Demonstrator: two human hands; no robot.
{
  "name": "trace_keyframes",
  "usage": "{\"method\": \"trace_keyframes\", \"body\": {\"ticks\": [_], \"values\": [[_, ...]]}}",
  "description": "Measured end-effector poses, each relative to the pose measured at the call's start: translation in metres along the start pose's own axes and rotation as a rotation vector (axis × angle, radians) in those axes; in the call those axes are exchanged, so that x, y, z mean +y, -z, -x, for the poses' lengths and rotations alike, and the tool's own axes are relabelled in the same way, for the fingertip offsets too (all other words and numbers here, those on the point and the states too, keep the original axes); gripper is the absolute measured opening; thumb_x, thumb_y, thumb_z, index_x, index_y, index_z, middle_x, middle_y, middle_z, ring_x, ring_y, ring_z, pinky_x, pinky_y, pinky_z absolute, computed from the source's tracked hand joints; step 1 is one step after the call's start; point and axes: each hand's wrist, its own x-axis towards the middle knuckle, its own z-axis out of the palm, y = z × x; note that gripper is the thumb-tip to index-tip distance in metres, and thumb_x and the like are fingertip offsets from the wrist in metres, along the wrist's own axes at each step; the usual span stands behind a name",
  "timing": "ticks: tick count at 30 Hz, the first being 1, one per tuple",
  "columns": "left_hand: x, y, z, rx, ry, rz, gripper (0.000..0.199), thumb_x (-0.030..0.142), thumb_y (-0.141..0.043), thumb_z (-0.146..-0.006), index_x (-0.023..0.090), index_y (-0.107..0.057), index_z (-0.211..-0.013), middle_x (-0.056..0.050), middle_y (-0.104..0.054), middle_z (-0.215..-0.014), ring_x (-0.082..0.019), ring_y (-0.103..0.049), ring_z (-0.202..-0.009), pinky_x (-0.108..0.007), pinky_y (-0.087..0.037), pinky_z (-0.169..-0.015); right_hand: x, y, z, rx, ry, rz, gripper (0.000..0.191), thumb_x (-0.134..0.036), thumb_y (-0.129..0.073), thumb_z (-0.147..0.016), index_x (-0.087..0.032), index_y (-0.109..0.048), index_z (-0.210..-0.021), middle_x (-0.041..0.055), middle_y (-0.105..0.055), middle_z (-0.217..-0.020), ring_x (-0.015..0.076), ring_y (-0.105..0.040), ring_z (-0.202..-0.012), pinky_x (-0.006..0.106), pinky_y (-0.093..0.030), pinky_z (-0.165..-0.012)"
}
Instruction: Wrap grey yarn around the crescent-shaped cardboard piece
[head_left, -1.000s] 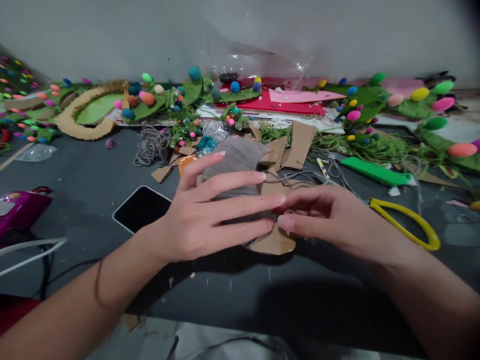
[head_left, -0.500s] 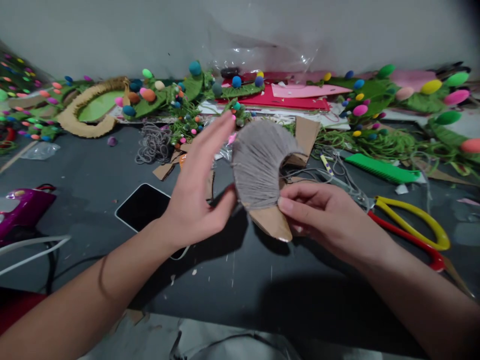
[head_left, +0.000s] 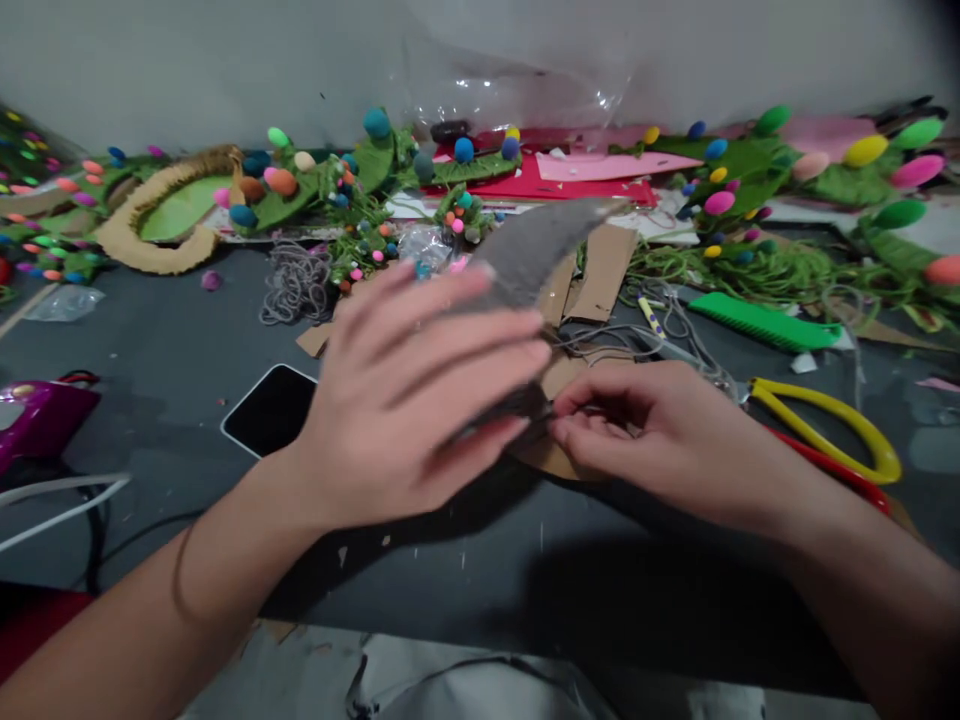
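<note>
A curved cardboard piece wrapped in grey yarn is tilted over the table, its bare brown cardboard end showing low down. My left hand lies across its lower left part, fingers in front and thumb below, gripping it; motion blurs the fingers, and they hide much of the wrapping. Close beside the bare end, my right hand is closed in a pinch on a thin strand of grey yarn, mostly hidden by the fingertips.
Yellow-and-red-handled scissors, a green comb-like strip and cardboard scraps lie to the right. A phone, a tangle of grey yarn and a purple device are left. Green leafy pieces with coloured balls line the wall.
My left hand has moved right from beside the wrapped piece onto it. The piece has turned, showing its face more edge-on. My right hand has stayed nearly in place, its fingers pinching closer.
</note>
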Motion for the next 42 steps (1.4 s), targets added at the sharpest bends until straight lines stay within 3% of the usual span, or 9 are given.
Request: {"method": "trace_keyframes", "body": {"ticks": [4,9,13,16,19,24,30,35,42], "values": [[0.009,-0.008,0.0,-0.282,-0.095,0.077,0.03,0.037,-0.056,-0.099,0.021,-0.065,-0.122,-0.006,-0.073,-0.125,-0.027,-0.057,-0.135,-0.057,-0.007,-0.131,0.002,-0.002,0.001,-0.086,0.029,0.097,0.007,-0.023,-0.064,-0.086,-0.02,-0.068,-0.081,-0.0035,-0.052,-0.065,0.0094,-0.043,-0.059,0.02,-0.036,-0.05],[0.014,-0.016,-0.002,-0.386,-0.073,0.096,0.033,0.044,-0.051,-0.099,0.016,-0.069,-0.093,-0.006,-0.072,-0.087,-0.026,-0.067,-0.1,-0.057,-0.016,-0.127,0.002,-0.002,-0.003,-0.159,0.04,0.092,0.015,-0.033,-0.067,-0.089,-0.02,-0.071,-0.082,-0.0042,-0.051,-0.061,0.0089,-0.042,-0.056,0.02,-0.034,-0.048],[0.014,-0.02,-0.001,-0.398,-0.049,0.173,0.035,0.044,-0.049,-0.098,0.017,-0.068,-0.087,-0.003,-0.066,-0.076,-0.021,-0.062,-0.082,-0.052,-0.03,-0.119,0.006,0.006,-0.007,-0.198,0.096,0.086,0.02,-0.039,-0.065,-0.094,-0.021,-0.076,-0.095,-0.001,-0.067,-0.074,0.0121,-0.056,-0.065,0.023,-0.045,-0.057],[0.012,-0.025,0.001,-0.404,-0.015,0.188,0.035,0.044,-0.05,-0.096,0.017,-0.07,-0.086,-0.004,-0.065,-0.073,-0.022,-0.06,-0.08,-0.052,-0.034,-0.113,0.012,0.016,-0.004,-0.038,0.182,0.124,0.02,-0.038,-0.064,-0.095,-0.025,-0.076,-0.103,0.0022,-0.075,-0.093,0.0176,-0.067,-0.081,0.028,-0.053,-0.071],[0.009,-0.027,0.001,-0.422,0.015,0.182,0.037,0.045,-0.05,-0.095,0.016,-0.071,-0.086,-0.004,-0.064,-0.072,-0.022,-0.061,-0.08,-0.052,-0.035,-0.111,0.015,0.024,0.002,0.094,0.191,0.104,0.024,-0.036,-0.067,-0.094,-0.03,-0.07,-0.117,0.0022,-0.076,-0.1,0.0206,-0.072,-0.086,0.029,-0.056,-0.071],[0.006,-0.027,0.0,-0.438,0.02,0.179,0.037,0.045,-0.05,-0.095,0.016,-0.071,-0.087,-0.005,-0.065,-0.073,-0.022,-0.061,-0.079,-0.051,-0.035,-0.109,0.009,0.021,0.006,-0.005,0.261,0.194,0.007,-0.031,-0.069,-0.094,-0.029,-0.071,-0.1,0.0007,-0.074,-0.099,0.0176,-0.069,-0.087,0.026,-0.054,-0.074],[0.008,-0.026,0.0,-0.432,-0.002,0.189,0.037,0.044,-0.048,-0.095,0.016,-0.07,-0.084,-0.005,-0.063,-0.071,-0.021,-0.059,-0.074,-0.051,-0.037,-0.107,0.007,0.006,-0.003,-0.083,0.361,0.306,0.014,-0.03,-0.063,-0.096,-0.026,-0.075,-0.092,0.0071,-0.071,-0.109,0.023,-0.067,-0.102,0.034,-0.052,-0.092],[0.009,-0.022,-0.001,-0.458,-0.044,0.229,0.04,0.039,-0.041,-0.096,0.015,-0.071,-0.087,-0.005,-0.062,-0.072,-0.021,-0.056,-0.071,-0.054,-0.038,-0.101,0.004,0.001,-0.004,-0.095,0.292,0.294,0.011,-0.027,-0.063,-0.094,-0.023,-0.072,-0.092,0.0036,-0.073,-0.098,0.0178,-0.066,-0.087,0.028,-0.05,-0.078],[0.009,-0.026,-0.001,-0.431,-0.038,0.176,0.05,0.054,-0.044,-0.1,0.014,-0.07,-0.084,-0.005,-0.061,-0.072,-0.021,-0.056,-0.073,-0.049,-0.038,-0.098,0.001,0.0,-0.003,-0.108,0.183,0.221,0.009,-0.026,-0.063,-0.092,-0.024,-0.072,-0.09,-0.0027,-0.071,-0.082,0.0102,-0.058,-0.063,0.022,-0.043,-0.057]]}}
